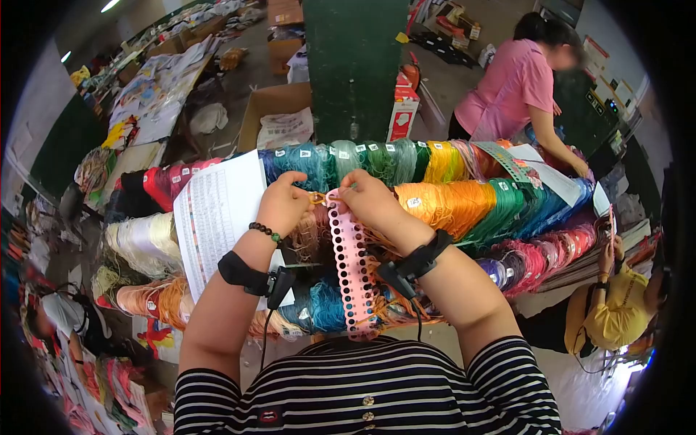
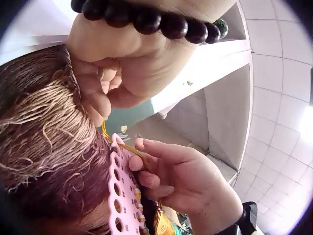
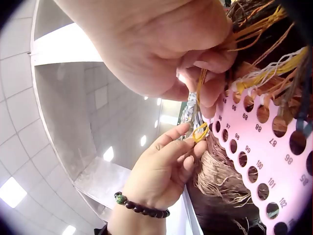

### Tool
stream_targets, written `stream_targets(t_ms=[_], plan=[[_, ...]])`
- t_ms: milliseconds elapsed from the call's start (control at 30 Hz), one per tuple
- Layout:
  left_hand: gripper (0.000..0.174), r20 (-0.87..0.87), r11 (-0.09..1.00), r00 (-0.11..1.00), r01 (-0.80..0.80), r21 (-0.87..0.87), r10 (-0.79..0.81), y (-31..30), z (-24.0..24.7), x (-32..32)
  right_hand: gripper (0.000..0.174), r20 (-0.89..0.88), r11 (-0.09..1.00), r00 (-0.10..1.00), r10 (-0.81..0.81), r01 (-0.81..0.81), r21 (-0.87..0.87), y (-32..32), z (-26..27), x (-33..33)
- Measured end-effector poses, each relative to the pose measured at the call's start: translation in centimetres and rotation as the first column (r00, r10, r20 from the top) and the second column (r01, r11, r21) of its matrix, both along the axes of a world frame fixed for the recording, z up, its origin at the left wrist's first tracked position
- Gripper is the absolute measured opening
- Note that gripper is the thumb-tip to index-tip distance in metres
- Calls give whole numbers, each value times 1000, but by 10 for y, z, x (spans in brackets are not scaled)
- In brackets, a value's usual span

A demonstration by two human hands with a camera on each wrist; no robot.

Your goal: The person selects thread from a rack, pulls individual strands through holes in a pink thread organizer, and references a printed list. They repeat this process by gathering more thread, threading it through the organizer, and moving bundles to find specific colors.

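A long pink thread card [image 1: 349, 272] with numbered holes along both edges hangs in front of the striped shirt. My left hand [image 1: 283, 206] pinches a loop of yellow-orange thread [image 3: 199, 133] just off the card's upper end. At that end my right hand [image 1: 368, 204] pinches the same thread between thumb and fingers, right beside the holes. In the right wrist view, white, yellow and brown threads [image 3: 274, 71] are tied through several holes on one side of the card, while nearby holes on the other edge hold no thread.
Rows of coloured thread hanks, including orange ones [image 1: 449, 206], hang across the rack below my hands. A printed sheet [image 1: 221, 217] lies over the left side. Across the rack, a person in pink [image 1: 507, 87] leans in; another in yellow [image 1: 616, 312] stands right.
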State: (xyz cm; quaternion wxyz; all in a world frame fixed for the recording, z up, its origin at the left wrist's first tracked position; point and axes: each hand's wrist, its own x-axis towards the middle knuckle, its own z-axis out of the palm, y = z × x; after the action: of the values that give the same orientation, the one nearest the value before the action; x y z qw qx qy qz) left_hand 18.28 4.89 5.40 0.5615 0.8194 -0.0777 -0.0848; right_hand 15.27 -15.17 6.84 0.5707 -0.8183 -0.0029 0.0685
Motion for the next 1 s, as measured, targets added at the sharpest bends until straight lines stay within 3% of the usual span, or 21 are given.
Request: stream_targets(t_ms=[133, 267, 367, 400, 433, 467, 500, 533, 567, 633, 700, 733, 833, 867, 967, 1000], plan=[[39, -85, 991, 992, -99, -92, 91, -5, -2, 2, 16, 5, 1000, 1000, -6, 6, 1, 0, -5, 2], [37, 241, 992, 971, -20, 122, -10, -9, -9, 0, 12, 94, 1000, 996, -13, 13, -3, -3, -24, 8], [41, 7, 972, 1000, 16, -235, -15, -12, -1, -4, 16, 128, 997, 989, -73, 67, 45, -3, -32, 9], [44, -197, 857, 976, -24, -514, -91, -17, 8, -8, 12, 31, 983, 996, -89, 83, 163, -3, -31, 9], [47, -214, 714, 951, 9, -700, -221, -20, 11, -11, 8, -12, 966, 996, -92, 92, 241, -2, -26, 6], [47, -230, 671, 945, -16, -741, -232, -24, 14, -13, 10, -65, 874, 995, -73, 95, 477, 0, -19, 1], [50, -205, 616, 944, -2, -788, -258, -29, 12, -14, 14, -82, 837, 994, -74, 106, 537, -1, -11, -4], [51, -183, 707, 961, 18, -707, -208, -32, 13, -15, 16, -113, 834, 990, -87, 135, 535, -4, -6, -6], [53, 47, 891, 982, 186, -414, -183, -34, 5, -11, 17, -96, 831, 992, -80, 120, 543, -10, -8, -6], [55, 106, 878, 928, 372, -300, -357, -34, -3, -18, 14, -92, 788, 994, -55, 100, 608, -15, -1, -14], [54, 294, 924, 879, 379, 48, -376, -32, -6, -25, 10, -76, 861, 996, -35, 69, 504, -17, 12, -27], [54, 247, 918, 904, 382, -105, -348, -31, -5, -28, 8, -7, 954, 996, -93, 91, 284, -22, 6, -30], [55, 59, 789, 959, 261, -556, -276, -25, 11, -32, 15, 77, 995, 994, -83, 87, -51, -45, -20, -43], [57, 29, 651, 941, 255, -715, -336, -24, 16, -36, 18, 66, 997, 995, -77, 76, 16, -42, -28, -49], [57, 179, 658, 916, 385, -648, -360, -27, 20, -42, 17, -186, 925, 982, -17, 86, 370, -16, -8, -67], [53, 259, 717, 923, 384, -582, -284, -28, 23, -45, 16, -305, 934, 947, 98, 19, 357, -19, 5, -69]])
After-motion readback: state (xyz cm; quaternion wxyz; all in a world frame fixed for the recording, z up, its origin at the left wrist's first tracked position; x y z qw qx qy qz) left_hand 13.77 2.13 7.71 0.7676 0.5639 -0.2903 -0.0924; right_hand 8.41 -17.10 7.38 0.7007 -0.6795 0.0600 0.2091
